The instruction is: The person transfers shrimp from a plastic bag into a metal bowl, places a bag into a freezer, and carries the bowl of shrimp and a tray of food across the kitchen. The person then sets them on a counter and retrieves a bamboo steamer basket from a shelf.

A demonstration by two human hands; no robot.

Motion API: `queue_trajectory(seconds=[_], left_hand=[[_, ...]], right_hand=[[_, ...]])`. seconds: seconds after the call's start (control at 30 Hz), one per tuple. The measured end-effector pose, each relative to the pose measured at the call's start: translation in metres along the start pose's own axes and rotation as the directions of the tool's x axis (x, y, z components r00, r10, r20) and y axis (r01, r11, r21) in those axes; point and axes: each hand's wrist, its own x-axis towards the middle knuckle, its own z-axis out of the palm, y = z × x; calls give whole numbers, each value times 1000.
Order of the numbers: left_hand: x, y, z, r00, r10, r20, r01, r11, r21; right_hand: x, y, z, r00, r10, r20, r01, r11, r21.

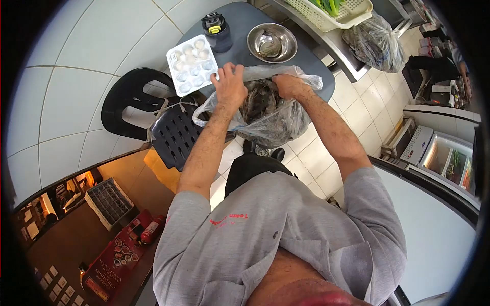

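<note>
A clear plastic bag (275, 122) hangs wide-mouthed at the near edge of the grey table (316, 76). Inside it lies a dark brownish clump (261, 102) whose kind I cannot make out. My left hand (230, 85) grips the bag's rim on the left, its fingertips close to a white tray (185, 91) with several egg-like white pieces in its cups. On the right side of the mouth, my right hand (289, 85) is closed on the rim, fingers partly hidden by the plastic. Beyond the hands stands a steel bowl (292, 48) holding a small amount of something greenish-brown.
A dark bottle (218, 35) with a yellow catch stands behind the tray. To the left is a black plastic chair (176, 133). At the upper right, a cream basket (352, 20) with green leaves and another filled plastic bag (376, 43) rest on a metal counter.
</note>
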Motion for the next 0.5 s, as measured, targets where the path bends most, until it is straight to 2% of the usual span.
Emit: queue_trajectory(seconds=[0.03,0.13,0.27,0.33,0.47,0.5], left_hand=[[2,-6,-3,998,-16,-62,14,1000,-18],[4,-18,-13,1000,-24,-5,23,992,-125],[1,-25,-12,999,20,-43,-27,988,-152],[-6,-23,-14,987,74,-141,-105,969,-226],[-21,-16,-19,986,72,-148,-107,962,-250],[-22,-13,-16,986,152,-75,-163,971,-173]], right_hand=[[1,0,0,999,-35,2,35,999,8],[3,3,-2,998,-64,20,64,998,-18],[4,11,2,994,-110,15,109,993,50],[-6,5,-9,999,-40,-29,44,989,145],[-19,10,-31,989,-53,-140,78,982,174],[-21,13,-38,978,-93,-188,140,956,259]])
